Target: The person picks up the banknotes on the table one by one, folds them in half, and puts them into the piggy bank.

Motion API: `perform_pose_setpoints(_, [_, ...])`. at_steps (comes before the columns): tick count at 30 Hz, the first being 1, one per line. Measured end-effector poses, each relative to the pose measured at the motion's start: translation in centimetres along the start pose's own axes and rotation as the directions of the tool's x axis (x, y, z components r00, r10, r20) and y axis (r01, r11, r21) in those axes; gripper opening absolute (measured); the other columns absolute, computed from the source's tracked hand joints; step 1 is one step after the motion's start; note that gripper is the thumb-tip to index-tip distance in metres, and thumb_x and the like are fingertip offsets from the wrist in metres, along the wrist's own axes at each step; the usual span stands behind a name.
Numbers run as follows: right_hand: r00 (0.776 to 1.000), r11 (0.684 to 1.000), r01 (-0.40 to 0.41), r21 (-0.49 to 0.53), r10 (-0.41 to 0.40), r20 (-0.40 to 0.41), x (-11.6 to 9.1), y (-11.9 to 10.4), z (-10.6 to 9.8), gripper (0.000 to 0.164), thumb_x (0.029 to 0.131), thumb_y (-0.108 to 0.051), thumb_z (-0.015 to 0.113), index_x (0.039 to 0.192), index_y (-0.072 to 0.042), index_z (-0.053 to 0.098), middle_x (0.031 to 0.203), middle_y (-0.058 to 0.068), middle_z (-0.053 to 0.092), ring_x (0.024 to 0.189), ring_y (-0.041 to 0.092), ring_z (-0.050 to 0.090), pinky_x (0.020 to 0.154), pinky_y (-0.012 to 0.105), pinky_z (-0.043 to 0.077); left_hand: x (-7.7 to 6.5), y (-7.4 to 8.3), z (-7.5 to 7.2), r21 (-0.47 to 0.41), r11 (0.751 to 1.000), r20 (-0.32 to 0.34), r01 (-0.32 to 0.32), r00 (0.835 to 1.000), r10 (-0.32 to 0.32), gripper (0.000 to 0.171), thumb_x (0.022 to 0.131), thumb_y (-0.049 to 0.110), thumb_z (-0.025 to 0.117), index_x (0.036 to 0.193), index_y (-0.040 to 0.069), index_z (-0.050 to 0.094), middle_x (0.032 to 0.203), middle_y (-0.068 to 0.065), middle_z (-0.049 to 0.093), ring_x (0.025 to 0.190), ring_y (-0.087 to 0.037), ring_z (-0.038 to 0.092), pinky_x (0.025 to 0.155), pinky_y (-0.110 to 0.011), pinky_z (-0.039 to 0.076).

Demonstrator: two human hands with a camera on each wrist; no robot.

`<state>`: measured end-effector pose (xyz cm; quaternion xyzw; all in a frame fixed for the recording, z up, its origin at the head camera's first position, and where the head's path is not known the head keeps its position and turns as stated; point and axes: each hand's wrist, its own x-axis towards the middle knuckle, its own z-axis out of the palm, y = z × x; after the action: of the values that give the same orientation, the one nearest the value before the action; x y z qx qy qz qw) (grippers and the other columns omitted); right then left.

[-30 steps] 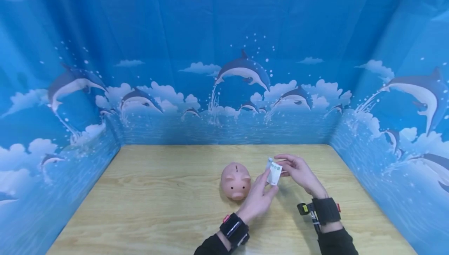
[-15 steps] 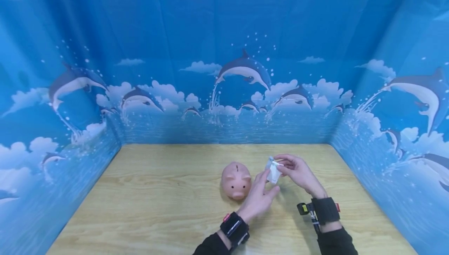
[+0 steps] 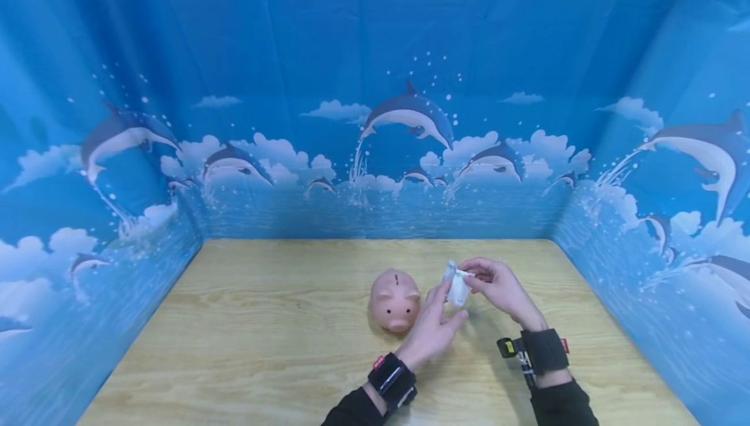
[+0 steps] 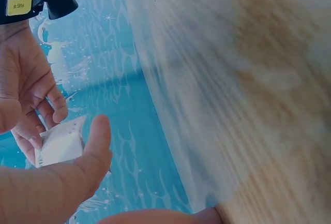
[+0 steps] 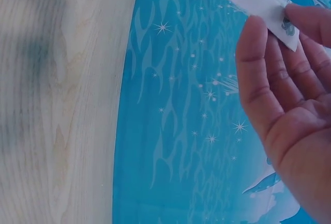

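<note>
In the head view, a small folded banknote (image 3: 458, 288) is raised over the table between my hands, with one flap standing up at its far side. My right hand (image 3: 502, 289) pinches its right edge; in the right wrist view the thumb presses a printed corner of the banknote (image 5: 269, 14) against the fingers. From the other side my left hand (image 3: 430, 328) lays nearly straight fingers against it, with the thumb apart below its lower edge. The left wrist view has a left digit overlapping the white banknote (image 4: 61, 142). Left of my hands stands a pink piggy bank (image 3: 394, 301), slot up.
The wooden table (image 3: 252, 322) is enclosed by blue curtains (image 3: 281, 120) printed with dolphins. My left forearm lies close to the piggy bank's front right side. A black wrist strap with a camera (image 3: 541, 351) sits on the right wrist, another strap (image 3: 392, 383) on the left.
The right hand has brought its thumb over onto the banknote's near face and now pinches it. The left thumb has come off the banknote's lower edge. The piggy bank stays put.
</note>
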<state>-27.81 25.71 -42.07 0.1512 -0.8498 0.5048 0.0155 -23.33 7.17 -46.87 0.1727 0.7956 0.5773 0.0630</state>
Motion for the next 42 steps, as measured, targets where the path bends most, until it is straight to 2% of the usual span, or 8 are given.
perform_pose_setpoints(6, [1.000,1.000,0.009,0.025,-0.010,0.023,0.1,0.4,0.0,0.025,0.092,-0.006,0.065,0.116,0.003,0.064,0.108,0.022,0.069,0.089,0.019,0.070,0.076,0.038,0.061,-0.1,0.0,0.0,-0.011,1.000,-0.001,0.013,1.000,-0.013,0.077,0.097,0.041,0.057,0.158,0.024,0.013,0.160,-0.005,0.027,0.127,-0.028,0.052,0.095,-0.032,0.053])
perform_pose_setpoints(9, [1.000,1.000,0.011,0.025,-0.011,0.025,0.2,0.3,0.1,0.025,0.092,-0.005,0.065,0.116,0.002,0.064,0.110,0.022,0.068,0.090,0.017,0.071,0.076,0.033,0.061,-0.1,0.0,0.0,0.015,1.000,0.012,0.009,1.000,-0.010,0.077,0.099,0.044,0.053,0.159,0.024,0.009,0.163,-0.004,0.019,0.130,-0.028,0.050,0.101,-0.038,0.050])
perform_pose_setpoints(14, [0.999,1.000,0.017,0.023,-0.018,0.032,0.1,0.2,0.2,0.025,0.091,-0.004,0.066,0.115,0.002,0.065,0.113,0.023,0.068,0.091,0.018,0.071,0.076,0.028,0.060,0.0,-0.1,0.0,0.056,0.998,0.027,0.000,1.000,-0.001,0.077,0.101,0.047,0.046,0.159,0.020,0.003,0.165,-0.005,0.010,0.143,-0.025,0.034,0.116,-0.048,0.034])
perform_pose_setpoints(18, [0.999,0.999,0.020,0.025,-0.021,0.045,0.0,0.1,0.2,0.025,0.091,-0.007,0.067,0.115,0.000,0.066,0.115,0.022,0.068,0.094,0.019,0.071,0.078,0.031,0.060,0.0,-0.1,-0.1,0.060,0.998,0.028,-0.007,1.000,0.006,0.075,0.102,0.046,0.043,0.159,0.019,0.002,0.165,-0.007,0.010,0.148,-0.024,0.023,0.120,-0.049,0.025])
perform_pose_setpoints(25, [0.998,0.998,0.060,0.002,-0.060,0.036,-0.1,0.0,0.3,0.023,0.090,-0.012,0.070,0.112,-0.005,0.069,0.115,0.017,0.069,0.094,0.023,0.069,0.079,0.028,0.059,0.1,-0.1,-0.1,0.047,0.999,0.002,-0.017,1.000,0.017,0.068,0.103,0.037,0.045,0.158,0.016,0.010,0.161,-0.013,0.024,0.144,-0.027,0.031,0.118,-0.050,0.028])
perform_pose_setpoints(31, [0.996,0.996,0.085,-0.017,-0.084,0.027,-0.1,0.1,0.6,0.021,0.088,-0.010,0.071,0.109,-0.008,0.071,0.116,0.013,0.065,0.098,0.024,0.065,0.082,0.026,0.057,0.1,-0.1,-0.2,0.050,0.998,-0.004,-0.038,0.999,0.038,0.060,0.104,0.033,0.046,0.157,0.018,0.021,0.153,-0.013,0.039,0.136,-0.026,0.044,0.112,-0.046,0.039])
perform_pose_setpoints(35, [0.995,0.996,0.091,-0.015,-0.091,0.029,-0.1,0.0,0.8,0.020,0.088,-0.011,0.072,0.107,-0.009,0.071,0.118,0.012,0.062,0.098,0.024,0.063,0.082,0.026,0.057,0.2,-0.2,-0.1,0.039,0.998,-0.002,-0.043,0.999,0.043,0.057,0.104,0.029,0.046,0.156,0.019,0.024,0.151,-0.011,0.042,0.130,-0.023,0.050,0.107,-0.042,0.046])
perform_pose_setpoints(42, [0.994,0.996,0.093,-0.007,-0.093,0.050,0.0,0.0,1.1,0.021,0.088,-0.014,0.072,0.109,-0.009,0.071,0.122,0.014,0.060,0.100,0.024,0.063,0.082,0.026,0.057,0.4,-0.2,-0.2,0.021,0.999,-0.021,-0.041,0.999,0.041,0.054,0.101,0.018,0.050,0.152,0.020,0.032,0.149,-0.008,0.046,0.124,-0.017,0.054,0.099,-0.032,0.051])
